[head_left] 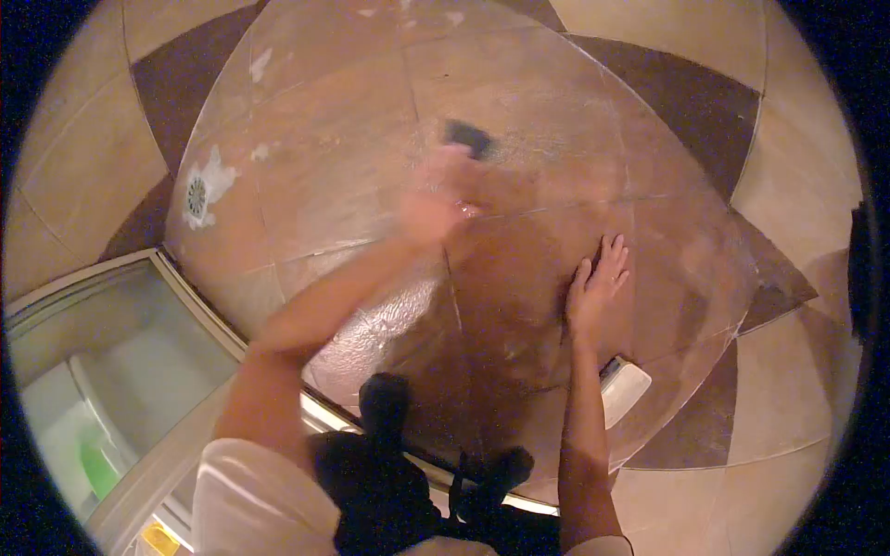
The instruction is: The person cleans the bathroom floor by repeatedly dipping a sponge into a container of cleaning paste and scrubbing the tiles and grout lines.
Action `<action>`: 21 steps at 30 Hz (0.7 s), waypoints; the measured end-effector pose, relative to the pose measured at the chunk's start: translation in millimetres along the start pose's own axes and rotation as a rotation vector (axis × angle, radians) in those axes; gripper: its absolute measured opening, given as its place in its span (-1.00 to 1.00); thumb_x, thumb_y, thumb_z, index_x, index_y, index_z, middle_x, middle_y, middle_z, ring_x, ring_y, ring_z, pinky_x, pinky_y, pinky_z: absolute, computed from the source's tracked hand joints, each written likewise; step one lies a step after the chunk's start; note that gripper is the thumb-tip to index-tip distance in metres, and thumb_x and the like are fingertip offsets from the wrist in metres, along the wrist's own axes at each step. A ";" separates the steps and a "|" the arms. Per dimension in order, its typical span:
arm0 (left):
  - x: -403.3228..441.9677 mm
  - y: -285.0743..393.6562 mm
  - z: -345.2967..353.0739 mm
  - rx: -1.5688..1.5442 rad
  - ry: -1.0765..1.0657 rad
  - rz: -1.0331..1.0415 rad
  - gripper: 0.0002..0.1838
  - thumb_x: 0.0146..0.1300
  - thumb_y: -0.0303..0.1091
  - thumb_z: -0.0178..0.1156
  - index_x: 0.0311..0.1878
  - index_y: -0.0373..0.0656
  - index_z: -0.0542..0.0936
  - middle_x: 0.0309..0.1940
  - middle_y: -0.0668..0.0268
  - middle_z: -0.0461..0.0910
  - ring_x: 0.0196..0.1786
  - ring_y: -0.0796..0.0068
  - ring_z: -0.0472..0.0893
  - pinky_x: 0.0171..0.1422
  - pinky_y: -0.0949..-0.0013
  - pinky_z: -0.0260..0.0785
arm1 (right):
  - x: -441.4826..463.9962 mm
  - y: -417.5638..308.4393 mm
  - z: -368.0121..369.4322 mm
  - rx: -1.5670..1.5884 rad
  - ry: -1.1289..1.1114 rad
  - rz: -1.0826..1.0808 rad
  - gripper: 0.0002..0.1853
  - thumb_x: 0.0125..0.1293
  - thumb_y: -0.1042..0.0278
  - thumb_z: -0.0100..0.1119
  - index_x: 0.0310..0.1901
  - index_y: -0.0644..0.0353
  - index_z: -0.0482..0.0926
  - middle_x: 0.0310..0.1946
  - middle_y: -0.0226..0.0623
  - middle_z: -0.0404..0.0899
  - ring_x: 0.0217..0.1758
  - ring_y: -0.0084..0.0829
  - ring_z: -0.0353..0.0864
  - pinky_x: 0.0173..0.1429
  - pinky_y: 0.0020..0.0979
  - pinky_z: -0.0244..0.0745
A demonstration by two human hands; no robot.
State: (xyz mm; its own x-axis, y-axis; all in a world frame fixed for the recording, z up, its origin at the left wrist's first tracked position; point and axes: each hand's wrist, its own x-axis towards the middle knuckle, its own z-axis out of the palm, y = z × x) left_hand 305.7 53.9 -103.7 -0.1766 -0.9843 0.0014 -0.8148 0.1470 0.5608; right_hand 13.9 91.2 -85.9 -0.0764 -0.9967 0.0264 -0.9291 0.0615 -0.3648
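My left hand [440,190], smeared by motion, is stretched out over the wet brown tiled floor [519,287]. Its fingers are closed on a dark block-shaped pad [468,138] that lies against the tiles; blur hides whether it has bristles. A pale, wet-looking film surrounds the pad. To the right, my right hand [598,283] rests palm down on the floor, fingers stretched out and holding nothing. Beside my right forearm lies a white oblong block [626,392] with a dark edge, partly hidden by the arm.
A round drain [197,196] with whitish residue sits at the left. At the lower left is a framed glass panel [139,324], with a green object [96,463] behind it and a yellow item [159,539] below. Tiled walls surround the floor. My dark-covered feet [382,403] are at the bottom.
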 end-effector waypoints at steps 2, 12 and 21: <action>-32.8 -62.7 -58.0 0.522 0.042 -0.119 -0.32 0.30 -0.04 -0.07 0.39 -0.22 0.12 0.42 0.05 0.03 0.48 -0.04 -0.07 0.51 0.07 -0.19 | -2.7 -9.0 0.3 -0.057 -0.004 0.007 -0.46 0.29 0.34 -0.08 0.31 0.21 0.20 0.43 -0.10 0.00 0.50 -0.08 -0.10 0.47 0.05 -0.25; -92.7 49.0 -11.9 0.144 -0.172 0.216 -0.37 0.14 -0.17 0.05 0.22 -0.42 0.30 0.33 -0.18 0.13 0.38 -0.19 0.12 0.48 -0.05 -0.12 | -0.7 -19.6 6.3 -0.182 0.031 -0.002 -0.42 0.26 0.38 -0.10 0.34 0.17 0.16 0.44 -0.14 -0.02 0.51 -0.14 -0.11 0.47 0.05 -0.29; 32.9 -194.9 -107.6 0.832 0.086 -0.320 -0.39 0.40 0.05 -0.32 0.30 -0.21 0.29 0.35 -0.21 0.05 0.40 -0.16 0.09 0.48 0.02 -0.14 | 2.2 -24.6 10.7 -0.211 0.045 0.000 -0.40 0.23 0.37 -0.07 0.35 0.15 0.16 0.45 -0.17 -0.04 0.52 -0.16 -0.15 0.48 0.05 -0.33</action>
State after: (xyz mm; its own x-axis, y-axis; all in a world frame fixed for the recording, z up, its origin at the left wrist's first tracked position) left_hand 518.1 -17.7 -123.9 0.1426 -0.9894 0.0286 -0.9606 -0.1453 -0.2367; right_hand 40.4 86.9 -86.8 -0.0883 -0.9936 0.0700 -0.9838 0.0760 -0.1622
